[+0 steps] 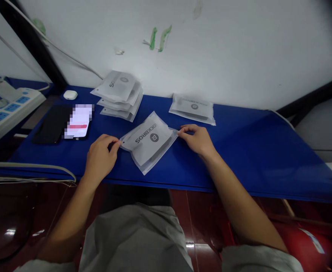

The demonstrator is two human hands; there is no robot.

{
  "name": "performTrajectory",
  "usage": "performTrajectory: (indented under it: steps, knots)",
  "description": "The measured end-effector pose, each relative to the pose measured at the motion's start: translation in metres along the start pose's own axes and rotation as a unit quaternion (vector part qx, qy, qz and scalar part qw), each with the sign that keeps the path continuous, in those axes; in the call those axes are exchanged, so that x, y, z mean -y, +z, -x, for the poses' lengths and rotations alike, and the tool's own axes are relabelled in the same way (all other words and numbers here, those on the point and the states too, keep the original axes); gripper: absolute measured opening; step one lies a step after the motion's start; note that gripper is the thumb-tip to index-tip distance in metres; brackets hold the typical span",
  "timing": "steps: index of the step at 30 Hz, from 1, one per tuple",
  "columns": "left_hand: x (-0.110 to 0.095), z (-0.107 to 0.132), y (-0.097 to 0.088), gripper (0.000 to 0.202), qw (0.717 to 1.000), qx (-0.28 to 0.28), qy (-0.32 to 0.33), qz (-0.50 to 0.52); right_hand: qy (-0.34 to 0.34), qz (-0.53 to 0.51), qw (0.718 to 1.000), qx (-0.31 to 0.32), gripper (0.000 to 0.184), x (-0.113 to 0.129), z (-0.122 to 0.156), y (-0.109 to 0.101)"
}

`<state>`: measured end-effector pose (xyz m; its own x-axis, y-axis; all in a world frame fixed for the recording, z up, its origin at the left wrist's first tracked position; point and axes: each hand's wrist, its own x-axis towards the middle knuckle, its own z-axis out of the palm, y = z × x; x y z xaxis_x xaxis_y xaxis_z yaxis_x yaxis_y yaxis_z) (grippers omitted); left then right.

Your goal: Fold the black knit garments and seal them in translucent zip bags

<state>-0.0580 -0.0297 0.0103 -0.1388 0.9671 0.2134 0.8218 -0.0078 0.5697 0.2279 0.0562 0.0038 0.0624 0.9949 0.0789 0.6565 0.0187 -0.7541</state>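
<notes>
A frosted plastic pouch [146, 141] with dark "ROCKBROS" lettering and a round logo is held a little above the blue table, tilted between my two hands. My left hand [102, 155] pinches its left corner, near a small dark hole. At the opposite corner, the thumb and fingers of my right hand [195, 139] are closed on the edge. Behind it to the left lies a stack of similar pouches [117, 87], fanned unevenly. Another single pouch [194, 107] lies by the wall, beyond my right hand. What the pouches contain is hidden.
Left of the stack are a white earbud case [70, 95], a lit phone [79, 121] and a dark flat device [49, 124]. A white power strip [16, 109] with cables stands at the far left. The blue table [253, 151] meets a white wall [225, 49].
</notes>
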Motion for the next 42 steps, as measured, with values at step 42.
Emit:
performTrajectory:
  steps: [42]
  knots:
    - [-0.014,-0.088,-0.043,0.018,0.939,-0.307,-0.061,0.144,-0.065,-0.181,0.981,-0.036,0.01,0.138,-0.144,0.014]
